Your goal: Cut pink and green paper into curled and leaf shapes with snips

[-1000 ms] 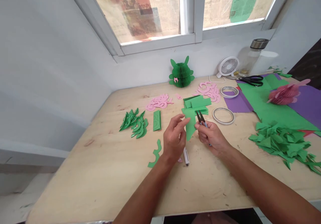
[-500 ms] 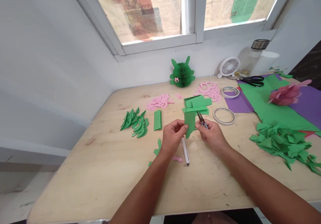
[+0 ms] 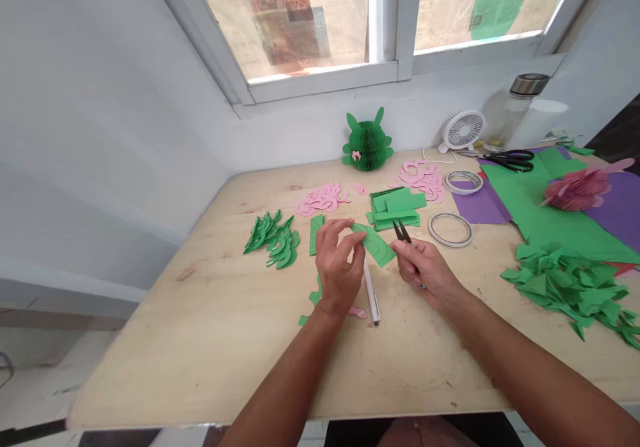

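Note:
Between my two hands is a piece of green paper (image 3: pixel 376 245) with curved lines drawn on it. My left hand (image 3: pixel 341 260) pinches its left end between thumb and fingers. My right hand (image 3: pixel 423 265) is closed around small dark-bladed scissors (image 3: pixel 403 232), blades pointing away from me, and its fingertips touch the paper's right end. Below the paper lies a white pen (image 3: pixel 371 293). Green scraps (image 3: pixel 315 293) and a pink scrap (image 3: pixel 358 312) lie partly hidden by my left hand and wrist. A folded green strip (image 3: pixel 315 235) rests just beyond my left hand.
Behind my hands lie stacked green paper pieces (image 3: pixel 397 205), pink cut-outs (image 3: pixel 323 199) and tape rolls (image 3: pixel 451 229). Cut green shapes (image 3: pixel 273 239) are on the left, a scrap heap (image 3: pixel 575 287) on the right. A green honeycomb paper figure (image 3: pixel 369 147) and small fan (image 3: pixel 464 130) stand by the wall.
The green paper has turned from upright to slanted, and its drawn curves now face me. My left hand has shifted its grip to the upper left end. The scissors stay in my right hand.

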